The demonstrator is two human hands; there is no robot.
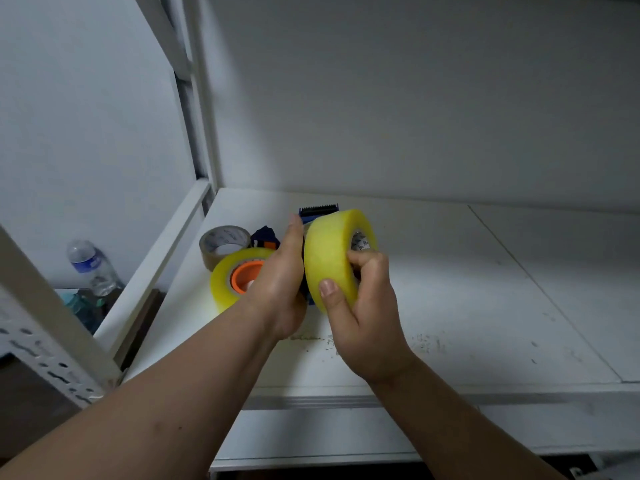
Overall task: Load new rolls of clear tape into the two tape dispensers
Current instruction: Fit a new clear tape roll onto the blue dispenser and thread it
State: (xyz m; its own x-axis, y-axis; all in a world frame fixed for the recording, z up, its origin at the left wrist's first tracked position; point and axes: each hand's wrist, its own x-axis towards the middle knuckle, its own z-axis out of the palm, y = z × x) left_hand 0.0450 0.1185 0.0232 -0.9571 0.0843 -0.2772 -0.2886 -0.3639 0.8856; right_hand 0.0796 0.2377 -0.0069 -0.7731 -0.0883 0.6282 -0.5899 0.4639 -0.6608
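just below the middle of the frame the right hand (363,317) curls round a roll of clear tape (332,258), thumb flat on the yellowish outer face and fingers hooked into the core; that grip likely lets it push the roll sideways onto a hub. the roll stands on edge, above and left of that palm. touching the roll's left side, the left hand (280,282) is wrapped round the blue dispenser (317,213), mostly hidden; only its toothed cutter shows above the roll. it seems held steady so the roll can seat. left of centre, on the white shelf (485,289), a second dispenser (265,237) already carries a clear roll on its orange hub (246,275), so the first looks loaded. behind it lies a brown tape roll (223,242). far lower left, beyond the shelf, stands a water bottle (91,266).
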